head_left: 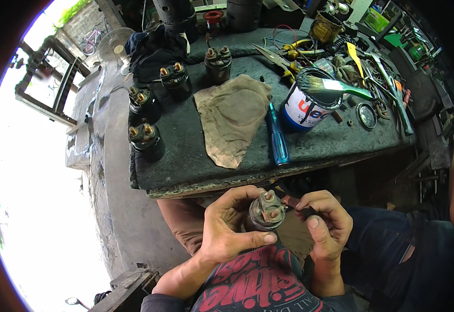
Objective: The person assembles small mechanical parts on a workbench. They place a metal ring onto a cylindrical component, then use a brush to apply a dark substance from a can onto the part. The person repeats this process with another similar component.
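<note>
My left hand [227,226] is wrapped round a starter solenoid [267,213], a dark cylinder with two copper terminal bolts on its top face. The bolts point up, and the solenoid is held just off the bench's front edge, above my lap. Close to its right side, my right hand [324,223] pinches a small dark piece [308,212] between thumb and fingers. A reddish-brown strip [291,201] shows between those fingers and the solenoid; whether it belongs to the dark piece I cannot tell. On the bench's left stand several similar solenoids [176,82], terminals upward.
A worn brown sheet [232,125] lies mid-bench beside a blue-handled screwdriver [279,138]. Right of it stands a paint can [310,106] with a brush [336,86] across its top. Pliers [279,60] and loose tools crowd the far right. Another person's leg [383,244] is at my right.
</note>
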Available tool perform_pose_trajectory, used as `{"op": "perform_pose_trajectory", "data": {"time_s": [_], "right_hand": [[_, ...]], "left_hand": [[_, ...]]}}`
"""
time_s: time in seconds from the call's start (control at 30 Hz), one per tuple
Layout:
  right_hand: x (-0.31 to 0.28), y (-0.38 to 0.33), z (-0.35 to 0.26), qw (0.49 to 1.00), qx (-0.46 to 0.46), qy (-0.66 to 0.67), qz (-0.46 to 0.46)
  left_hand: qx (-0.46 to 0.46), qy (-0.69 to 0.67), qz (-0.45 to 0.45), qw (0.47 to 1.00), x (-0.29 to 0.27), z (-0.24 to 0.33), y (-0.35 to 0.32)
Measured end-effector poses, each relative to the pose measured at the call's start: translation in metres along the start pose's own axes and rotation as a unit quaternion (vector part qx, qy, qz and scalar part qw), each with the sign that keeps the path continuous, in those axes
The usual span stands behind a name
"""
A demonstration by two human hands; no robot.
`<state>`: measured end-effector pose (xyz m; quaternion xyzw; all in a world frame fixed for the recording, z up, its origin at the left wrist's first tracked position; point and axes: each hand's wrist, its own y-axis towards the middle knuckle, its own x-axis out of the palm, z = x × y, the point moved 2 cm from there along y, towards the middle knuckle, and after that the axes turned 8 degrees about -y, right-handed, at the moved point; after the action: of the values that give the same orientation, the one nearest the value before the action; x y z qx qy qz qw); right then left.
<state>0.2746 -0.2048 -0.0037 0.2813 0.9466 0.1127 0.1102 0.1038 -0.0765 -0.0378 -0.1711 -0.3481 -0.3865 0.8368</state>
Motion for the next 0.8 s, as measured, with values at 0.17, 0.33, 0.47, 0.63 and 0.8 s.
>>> {"op": "perform_pose_trajectory", "data": {"time_s": [0.17,0.33,0.47,0.63,0.8], "right_hand": [[0.002,-0.0018,0.0034,0.999,0.016,0.028,0.033],[0.0029,-0.0011,0.006,0.998,0.01,0.051,0.044],[0.0031,0.0,0.0083,0.997,0.01,0.059,0.051],[0.0044,-0.0008,0.0098,0.997,0.034,0.051,0.052],[0.0046,0.0,0.01,0.996,0.063,0.048,0.043]], "left_hand": [[0.044,-0.007,-0.033,0.998,-0.0059,-0.0049,0.0006],[0.064,0.01,-0.051,0.997,-0.0075,-0.0033,0.0014],[0.08,0.025,-0.04,0.996,-0.0041,-0.0037,0.0012],[0.104,0.063,-0.038,0.992,-0.0037,-0.0029,0.0001],[0.14,0.149,-0.061,0.977,-0.0069,-0.001,0.0021]]}}
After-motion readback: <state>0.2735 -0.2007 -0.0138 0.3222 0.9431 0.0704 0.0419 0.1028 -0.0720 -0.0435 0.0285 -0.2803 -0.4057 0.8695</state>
